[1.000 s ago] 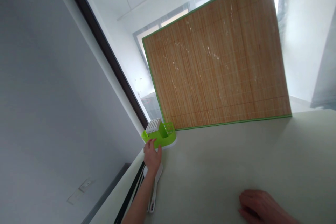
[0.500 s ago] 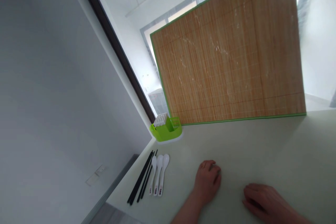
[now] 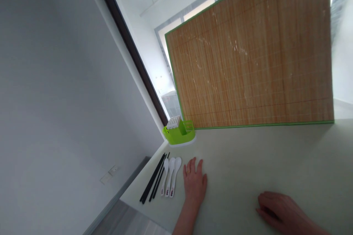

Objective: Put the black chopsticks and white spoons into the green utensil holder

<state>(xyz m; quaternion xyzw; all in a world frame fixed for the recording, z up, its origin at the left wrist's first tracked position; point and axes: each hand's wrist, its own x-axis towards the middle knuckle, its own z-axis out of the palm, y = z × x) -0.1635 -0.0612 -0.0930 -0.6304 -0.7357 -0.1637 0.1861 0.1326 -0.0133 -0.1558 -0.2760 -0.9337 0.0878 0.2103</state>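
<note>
My left hand (image 3: 194, 179) is open above or on the table just right of the spoons, fingers spread and a ring on one of them. It holds nothing. Three white spoons (image 3: 171, 177) lie side by side, bowls away from me. To their left are several black chopsticks (image 3: 152, 178), lying roughly parallel. My right hand (image 3: 281, 208) rests at the lower right with curled fingers, the thumb tucked below them. Nothing shows in it.
A green caddy (image 3: 178, 136) with a white slotted block stands at the far left corner of the pale table (image 3: 234, 150). Behind the table hangs a bamboo mat (image 3: 253, 58) with green edging, before glass. A grey wall (image 3: 68, 99) runs along the left.
My left hand has moved left towards the spoons, and its fingers have gone from curled to spread. The right hand stays about where it was. The view has shifted slightly.
</note>
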